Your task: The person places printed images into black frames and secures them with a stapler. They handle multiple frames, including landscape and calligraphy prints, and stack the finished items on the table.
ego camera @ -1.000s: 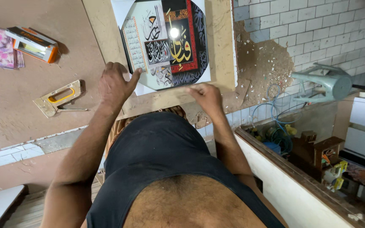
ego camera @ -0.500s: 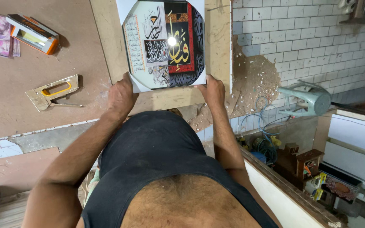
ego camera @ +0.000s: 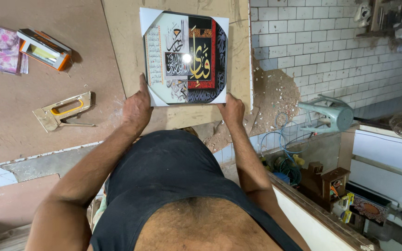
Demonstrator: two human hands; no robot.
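- Brown work board (ego camera: 33, 153): largest surface, takes the left side of the view. It carries the loose tools, all well apart from the hands.
- Pale plywood sheet (ego camera: 126, 56): lies under the framed picture. Its near edge ends just behind the hands, so anything dragged back too far comes off the support.
- Framed picture (ego camera: 184, 58): glossy calligraphy panel with white corner guards, lying face up on the plywood, near edge toward the person. A light glare sits on the face, so it looks glazed. Risk: if it tips off the near edge or gets twisted, the face can crack or the frame corners can dent.
- Left hand (ego camera: 137, 109): clasped on the near left corner, thumb up along the side edge. Grip is on the corner guard only; the guard could slide off and the hold goes with it.
- Right hand (ego camera: 231, 111): grasping the near right corner, fingers tucked under the edge. Fingertips hidden, so depth of hold is unclear. Uneven pull between the hands would skew the panel on the sheet.
- Staple gun (ego camera: 63, 111): on the brown board, left of the left hand. An elbow sweep could knock it.
- Orange box (ego camera: 43, 49): far left, beside a floral packet (ego camera: 1, 49). Low risk, out of reach.
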